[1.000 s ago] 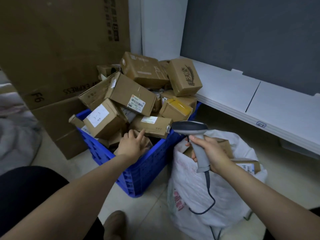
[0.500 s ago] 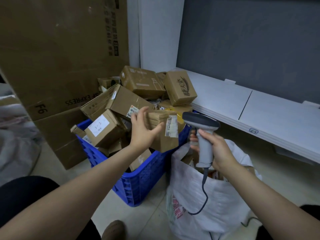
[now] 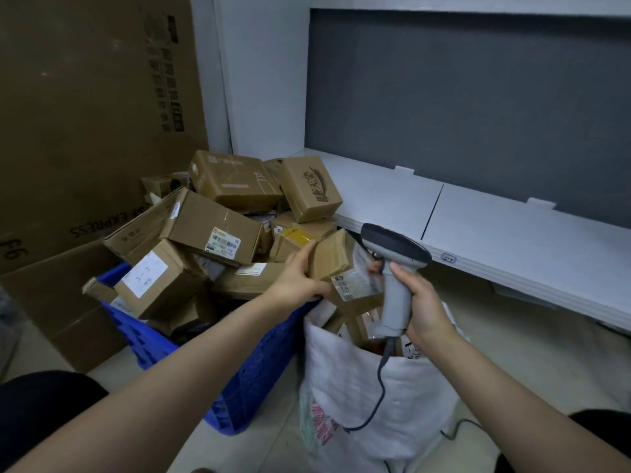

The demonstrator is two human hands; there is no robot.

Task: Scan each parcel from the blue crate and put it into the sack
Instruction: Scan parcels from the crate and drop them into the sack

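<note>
- Left hand (image 3: 300,281): fingers and thumb wrapped round a small brown parcel (image 3: 336,259), held aloft over the right rim of the blue crate (image 3: 266,370), just above the sack's mouth; its white label (image 3: 355,283) faces the scanner.
- Right hand (image 3: 423,302): clenched round the grey handle of the scanner (image 3: 392,298), whose dark head sits just right of the parcel; a cable (image 3: 380,387) hangs from the handle across the sack.
- Blue crate: on the floor, heaped with cardboard parcels, touching the sack on its right.
- Sack (image 3: 420,397): white, mouth open, near right, parcels inside.
- Large cardboard box (image 3: 85,114): far left, behind the crate.
- White shelf (image 3: 495,233): far right.
</note>
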